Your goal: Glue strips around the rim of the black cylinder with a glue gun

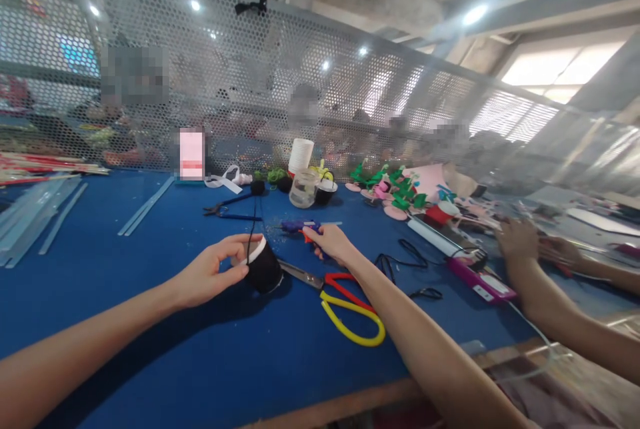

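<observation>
Left hand: the left hand (207,276) is cupped around a small black cup (263,268) with a white rim, thumb low on the near side and fingers curled over the top; the cup lies tilted on the blue surface (150,322), mouth turned up and left.
Right hand: the right hand (331,242) is closed round the grip of a blue glue gun (300,226), nozzle pointing left, just far of the cup.
Cord: a thin black cord (254,226) runs from the far side down to the cup rim; judged to be the part being fixed.
Step in hand: judged to be gluing at the cup rim. Keep the cup steady with the left hand, keep fingertips clear of the nozzle line, and bring the nozzle to the rim at a shallow angle.
Near obstacles: scissors (345,302) with red and yellow handles lie just right of the cup, blades touching or nearly touching its base; cannot tell which.
Cable: the black power lead (400,262) loops on the surface right of the right forearm; it could drag on a wide sweep.
Far items: pliers (225,206), a clear jar (304,189) and a white ribbed cup (301,154) stand well apart on the far side.
Right boundary: another person's hand (517,239) works at the right, near a magenta tool (480,279).
Open room: bare surface lies near and left of the cup.
Edge: the near surface edge (350,406) runs under the right forearm.
</observation>
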`<move>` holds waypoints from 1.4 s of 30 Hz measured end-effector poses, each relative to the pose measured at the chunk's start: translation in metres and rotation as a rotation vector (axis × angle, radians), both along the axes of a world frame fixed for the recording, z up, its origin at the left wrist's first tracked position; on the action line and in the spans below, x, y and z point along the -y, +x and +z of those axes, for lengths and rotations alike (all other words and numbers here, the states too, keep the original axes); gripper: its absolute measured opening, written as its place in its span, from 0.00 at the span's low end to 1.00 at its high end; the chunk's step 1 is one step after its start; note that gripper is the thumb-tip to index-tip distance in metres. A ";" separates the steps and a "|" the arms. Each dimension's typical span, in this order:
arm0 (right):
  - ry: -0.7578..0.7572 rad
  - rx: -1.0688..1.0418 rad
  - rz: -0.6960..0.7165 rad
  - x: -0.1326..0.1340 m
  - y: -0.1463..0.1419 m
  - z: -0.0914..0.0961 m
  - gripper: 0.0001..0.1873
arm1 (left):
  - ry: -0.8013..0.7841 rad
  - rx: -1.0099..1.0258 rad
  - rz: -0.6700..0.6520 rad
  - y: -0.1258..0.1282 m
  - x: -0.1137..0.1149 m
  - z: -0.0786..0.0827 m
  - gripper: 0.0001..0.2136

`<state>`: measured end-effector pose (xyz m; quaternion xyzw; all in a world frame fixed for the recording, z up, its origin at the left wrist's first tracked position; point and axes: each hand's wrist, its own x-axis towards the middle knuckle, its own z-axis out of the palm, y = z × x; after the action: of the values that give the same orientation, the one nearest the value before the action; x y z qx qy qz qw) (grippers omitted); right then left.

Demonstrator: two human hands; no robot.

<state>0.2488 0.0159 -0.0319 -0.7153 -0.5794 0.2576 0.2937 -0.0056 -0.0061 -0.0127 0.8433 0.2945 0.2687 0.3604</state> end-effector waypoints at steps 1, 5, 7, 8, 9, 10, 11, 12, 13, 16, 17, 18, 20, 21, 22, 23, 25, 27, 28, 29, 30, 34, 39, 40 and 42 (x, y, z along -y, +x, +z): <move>0.013 0.040 -0.008 -0.001 -0.001 0.002 0.19 | 0.010 -0.008 -0.001 0.000 0.000 0.000 0.07; 0.118 0.141 0.028 0.004 -0.017 0.021 0.14 | 0.050 -0.025 0.011 0.001 0.004 0.002 0.08; 0.142 0.129 0.119 0.008 -0.031 0.033 0.16 | 0.078 -0.027 0.005 0.003 0.006 0.004 0.08; 0.138 0.106 0.172 0.009 -0.040 0.037 0.20 | 0.094 -0.028 -0.007 0.003 0.007 0.005 0.07; 0.124 0.070 0.229 0.010 -0.048 0.041 0.23 | 0.111 -0.031 -0.020 0.004 0.008 0.006 0.07; 0.092 0.005 0.301 0.010 -0.056 0.043 0.27 | 0.128 -0.036 -0.032 0.004 0.009 0.007 0.07; 0.038 -0.099 0.377 0.009 -0.063 0.044 0.29 | 0.146 -0.043 -0.039 0.004 0.010 0.007 0.07; -0.013 -0.193 0.441 0.008 -0.070 0.044 0.29 | 0.164 -0.053 -0.042 0.004 0.010 0.007 0.07; -0.054 -0.293 0.496 0.007 -0.075 0.043 0.28 | 0.180 -0.064 -0.039 0.004 0.010 0.007 0.06; -0.041 -0.536 0.555 0.004 -0.084 0.041 0.15 | 0.199 -0.084 -0.025 0.003 0.009 0.005 0.06; -0.006 -0.593 0.548 0.005 -0.084 0.041 0.11 | 0.191 -0.079 -0.022 0.003 0.008 0.004 0.06; 0.033 -0.631 0.531 0.006 -0.084 0.041 0.09 | 0.173 -0.068 -0.018 0.002 0.007 0.004 0.06; 0.111 -0.656 0.480 0.010 -0.080 0.042 0.07 | 0.111 -0.032 -0.013 0.001 0.005 0.002 0.07; 0.146 -0.657 0.453 0.013 -0.077 0.042 0.06 | 0.074 -0.010 -0.011 0.001 0.003 0.001 0.07; 0.179 -0.656 0.427 0.016 -0.074 0.042 0.06 | 0.037 0.013 -0.011 0.001 0.002 0.000 0.08; 0.209 -0.656 0.401 0.019 -0.070 0.041 0.06 | 0.002 0.033 -0.013 0.000 0.000 0.000 0.08; 0.252 -0.643 0.365 0.024 -0.064 0.037 0.07 | -0.053 0.066 -0.020 0.000 -0.002 -0.002 0.08; 0.287 -0.606 0.333 0.025 -0.060 0.032 0.08 | -0.086 0.082 -0.025 0.000 -0.003 -0.003 0.09; 0.303 -0.584 0.316 0.025 -0.059 0.030 0.09 | -0.095 0.086 -0.025 0.000 -0.003 -0.003 0.09; 0.316 -0.563 0.301 0.025 -0.058 0.027 0.09 | -0.100 0.088 -0.025 0.000 -0.003 -0.003 0.09; 0.327 -0.544 0.289 0.024 -0.058 0.025 0.09 | -0.102 0.088 -0.026 0.000 -0.003 -0.003 0.09; 0.340 -0.454 0.280 0.020 -0.059 0.021 0.09 | -0.097 0.088 -0.036 0.000 -0.002 -0.001 0.09; 0.324 -0.398 0.286 0.018 -0.058 0.018 0.09 | -0.101 0.088 -0.038 0.000 -0.004 -0.002 0.09; 0.323 -0.395 0.285 0.018 -0.058 0.017 0.09 | -0.101 0.087 -0.037 0.000 -0.004 -0.002 0.09; 0.320 -0.385 0.284 0.018 -0.058 0.016 0.09 | -0.100 0.085 -0.041 0.000 -0.003 -0.002 0.09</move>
<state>0.1911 -0.0023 -0.0158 -0.5096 -0.6405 0.3325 0.4685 -0.0057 -0.0027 -0.0146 0.8180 0.2749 0.2816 0.4196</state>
